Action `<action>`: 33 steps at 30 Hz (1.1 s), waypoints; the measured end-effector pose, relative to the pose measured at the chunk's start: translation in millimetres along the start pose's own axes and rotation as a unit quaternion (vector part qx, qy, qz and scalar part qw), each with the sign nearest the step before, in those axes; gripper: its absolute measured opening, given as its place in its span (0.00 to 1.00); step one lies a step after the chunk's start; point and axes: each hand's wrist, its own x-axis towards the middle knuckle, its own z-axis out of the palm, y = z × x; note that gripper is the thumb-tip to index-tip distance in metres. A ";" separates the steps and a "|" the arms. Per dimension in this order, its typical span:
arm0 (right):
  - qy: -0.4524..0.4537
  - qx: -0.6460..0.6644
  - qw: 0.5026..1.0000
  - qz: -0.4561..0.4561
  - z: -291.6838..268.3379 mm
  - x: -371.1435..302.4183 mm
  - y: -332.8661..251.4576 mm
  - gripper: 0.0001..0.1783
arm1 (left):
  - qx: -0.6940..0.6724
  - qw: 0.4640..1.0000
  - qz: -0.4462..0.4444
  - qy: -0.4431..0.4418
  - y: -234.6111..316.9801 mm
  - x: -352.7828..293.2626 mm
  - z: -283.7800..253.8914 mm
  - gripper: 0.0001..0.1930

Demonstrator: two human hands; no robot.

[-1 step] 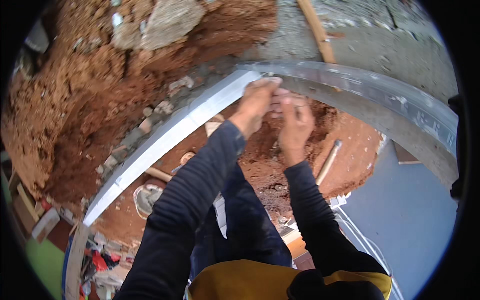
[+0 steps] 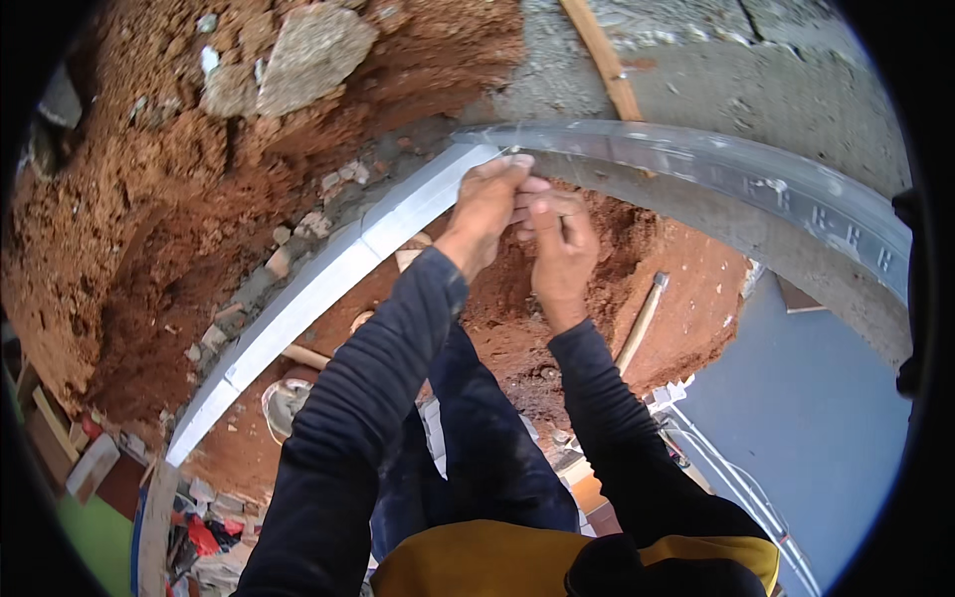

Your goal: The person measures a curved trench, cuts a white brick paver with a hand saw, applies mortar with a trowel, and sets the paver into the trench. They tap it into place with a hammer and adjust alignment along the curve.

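My left hand (image 2: 482, 204) and my right hand (image 2: 565, 254) are close together, fingertips almost touching, just below the corner where two long bars meet. One is a pale, silvery bar (image 2: 328, 267) running down to the lower left. The other is a translucent-looking grey bar (image 2: 736, 171), stretching right along a concrete edge. Both hands have their fingers closed in a pinch. A faint thin line shows at the left fingertips by the corner, but whatever lies between the fingers is too small to make out.
Red earth with a large stone (image 2: 316, 58) rises at the upper left. A wooden strip (image 2: 604, 60) lies on the grey concrete (image 2: 696, 95). Below my hands are a wooden-handled tool (image 2: 642, 320) and a round container (image 2: 284, 406). Rubble (image 2: 204, 537) lies lower left; a blue-grey surface (image 2: 796, 398) is at right.
The whole view has shifted slightly, so the bars, earth and hands appear a little further left. Both hands keep the same pinch near the corner.
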 end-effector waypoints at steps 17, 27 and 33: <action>-0.086 0.116 0.956 0.256 38.1 -33.3 31.7 0.08 | 0.552 0.809 0.201 0.016 83.5 9.6 -21.3 0.21; -0.194 0.196 0.928 0.249 -31.1 -4.7 -15.6 0.39 | 0.434 0.893 0.122 -0.005 21.6 -28.1 -13.8 0.15; -0.189 -0.105 0.955 0.203 -20.4 39.6 -22.8 0.23 | 0.348 0.926 0.144 -0.037 -11.2 -29.7 13.8 0.14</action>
